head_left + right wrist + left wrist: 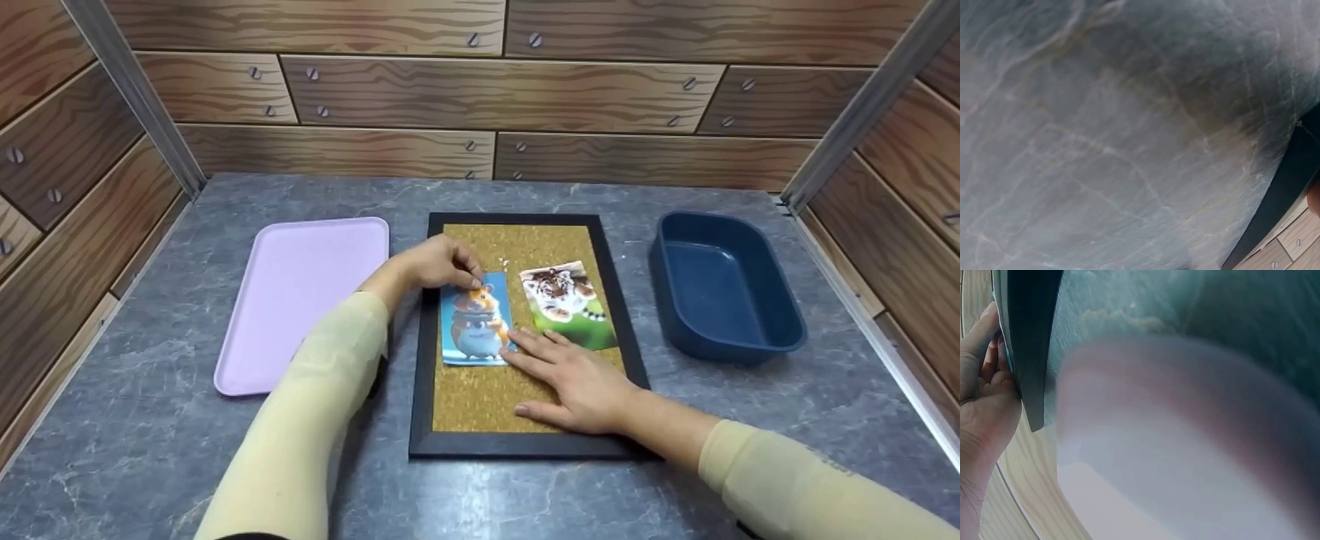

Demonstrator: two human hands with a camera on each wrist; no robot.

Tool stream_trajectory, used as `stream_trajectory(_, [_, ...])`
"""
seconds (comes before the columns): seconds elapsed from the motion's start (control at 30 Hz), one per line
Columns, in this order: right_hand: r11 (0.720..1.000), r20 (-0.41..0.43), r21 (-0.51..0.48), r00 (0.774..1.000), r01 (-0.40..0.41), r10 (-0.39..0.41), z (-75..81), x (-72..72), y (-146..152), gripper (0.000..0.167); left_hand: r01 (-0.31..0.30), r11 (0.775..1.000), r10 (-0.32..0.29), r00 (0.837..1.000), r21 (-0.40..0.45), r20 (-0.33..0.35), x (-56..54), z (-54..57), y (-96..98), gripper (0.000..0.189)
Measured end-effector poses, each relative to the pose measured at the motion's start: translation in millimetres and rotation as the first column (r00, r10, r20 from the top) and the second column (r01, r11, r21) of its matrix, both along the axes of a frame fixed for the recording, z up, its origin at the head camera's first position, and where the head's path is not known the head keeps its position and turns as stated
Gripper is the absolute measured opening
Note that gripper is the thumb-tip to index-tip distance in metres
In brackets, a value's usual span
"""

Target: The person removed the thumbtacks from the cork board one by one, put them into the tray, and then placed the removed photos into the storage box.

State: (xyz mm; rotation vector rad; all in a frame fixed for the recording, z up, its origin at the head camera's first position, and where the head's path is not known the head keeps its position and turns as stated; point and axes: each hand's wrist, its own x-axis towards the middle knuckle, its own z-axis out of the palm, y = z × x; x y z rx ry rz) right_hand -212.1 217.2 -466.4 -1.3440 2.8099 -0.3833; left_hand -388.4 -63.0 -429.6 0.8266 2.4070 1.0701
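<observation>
A black-framed cork board (525,244) lies flat in the middle of the grey table. Two picture cards rest on it: a hamster card (475,326) on blue and a tiger card (568,304) on green beside it. My left hand (471,277) pinches the top edge of the hamster card with thumb and fingertips; what sits between them is too small to tell. My right hand (570,375) lies flat on the cork, its straight fingers (525,349) touching the card's lower right edge. In the left wrist view the left hand (982,382) curls beside the board's black frame (1027,343).
A flat pink tray (300,300) lies left of the board, blurred in the left wrist view as the tray (1185,455). A dark blue bin (724,285) stands to the right. Wood-pattern walls (495,90) close in three sides. The right wrist view shows grey tabletop (1117,135).
</observation>
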Motion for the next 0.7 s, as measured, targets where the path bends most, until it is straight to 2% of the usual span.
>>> stream_trajectory(0.3, [1.000, 0.003, 0.004, 1.000, -0.001, 0.001, 1.0, 0.3, -0.1, 0.079, -0.013, 1.000, 0.013, 1.000, -0.010, 0.018, 4.0, 5.2, 0.0, 0.011])
stream_trajectory(0.7, [1.000, -0.005, 0.001, 1.000, -0.004, 0.004, 0.1, -0.1, -0.3, 0.079, -0.018, 0.997, 0.013, 0.998, 0.072, 0.069, 8.6, 7.5, -3.8, 0.010])
